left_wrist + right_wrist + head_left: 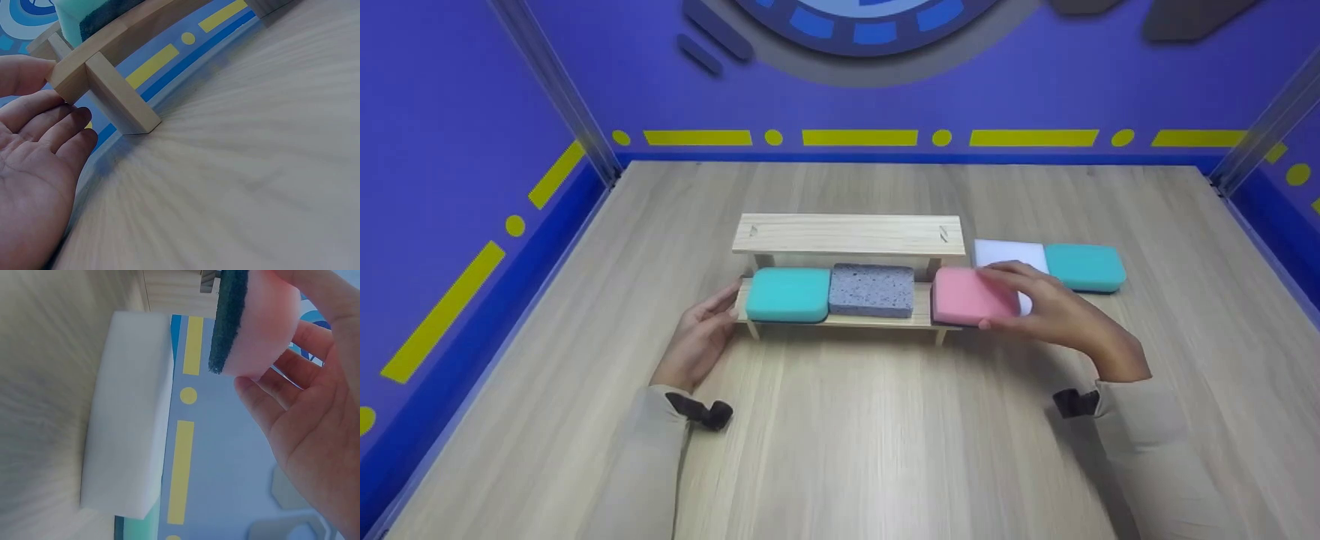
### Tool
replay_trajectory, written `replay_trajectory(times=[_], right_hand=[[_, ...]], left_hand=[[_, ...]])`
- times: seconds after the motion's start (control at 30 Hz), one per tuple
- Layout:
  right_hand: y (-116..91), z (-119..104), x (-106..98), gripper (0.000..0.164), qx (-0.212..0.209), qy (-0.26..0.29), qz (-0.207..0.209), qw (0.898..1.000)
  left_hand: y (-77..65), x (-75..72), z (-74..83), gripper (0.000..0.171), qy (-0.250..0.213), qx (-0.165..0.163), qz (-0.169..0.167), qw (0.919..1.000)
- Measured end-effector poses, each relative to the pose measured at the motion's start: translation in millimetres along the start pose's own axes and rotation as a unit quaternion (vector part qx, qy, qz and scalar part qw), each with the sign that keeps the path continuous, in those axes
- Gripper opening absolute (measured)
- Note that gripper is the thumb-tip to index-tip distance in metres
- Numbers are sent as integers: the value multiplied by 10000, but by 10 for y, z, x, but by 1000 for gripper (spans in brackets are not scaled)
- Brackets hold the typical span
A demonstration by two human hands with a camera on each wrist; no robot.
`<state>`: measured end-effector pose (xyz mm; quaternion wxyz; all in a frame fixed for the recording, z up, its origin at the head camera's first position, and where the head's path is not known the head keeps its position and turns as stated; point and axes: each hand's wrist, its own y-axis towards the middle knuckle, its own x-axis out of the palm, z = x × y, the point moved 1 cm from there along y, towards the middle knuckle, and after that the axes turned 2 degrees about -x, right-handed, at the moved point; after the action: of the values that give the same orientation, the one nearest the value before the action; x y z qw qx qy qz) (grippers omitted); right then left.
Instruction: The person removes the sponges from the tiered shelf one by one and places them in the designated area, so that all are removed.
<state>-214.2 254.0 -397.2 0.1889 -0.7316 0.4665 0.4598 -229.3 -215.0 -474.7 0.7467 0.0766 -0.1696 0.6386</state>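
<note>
A small two-step wooden rack (847,234) stands on the table. On its lower step, a teal sponge (787,294) lies at the left, with a grey speckled sponge (872,291) next to it. My left hand (701,337) holds the left end of that step, thumb and fingertips at the board's edge (73,84). Between thumb and fingers, my right hand (1057,311) grips a pink sponge (971,292) at the step's right end. Its dark scouring layer (229,320) faces down, and in the right wrist view the sponge hangs above table level.
Right of the rack, a white sponge block (1009,253) lies on the table, partly hidden by my right hand. A second teal sponge (1086,266) lies against it. Blue walls (885,105) enclose the table at the back and sides.
</note>
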Motion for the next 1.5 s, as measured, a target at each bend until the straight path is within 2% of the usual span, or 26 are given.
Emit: replay_trajectory(times=[0.33, 0.6, 0.87, 1.5], right_hand=[[-48, 19, -43, 70, -34, -12, 88, 10000], [-84, 53, -80, 72, 117, -45, 111, 9999], [-147, 78, -136, 67, 59, -109, 276, 9995], [-313, 188, -253, 68, 322, -35, 250, 9992]], left_hand=[[-7, -3, 5, 58, 64, -50, 3, 10000], [-7, 7, 4, 57, -7, 0, 13, 10000], [-1, 8, 14, 57, -15, -69, -39, 10000], [-3, 1, 5, 58, -35, -40, -14, 10000]])
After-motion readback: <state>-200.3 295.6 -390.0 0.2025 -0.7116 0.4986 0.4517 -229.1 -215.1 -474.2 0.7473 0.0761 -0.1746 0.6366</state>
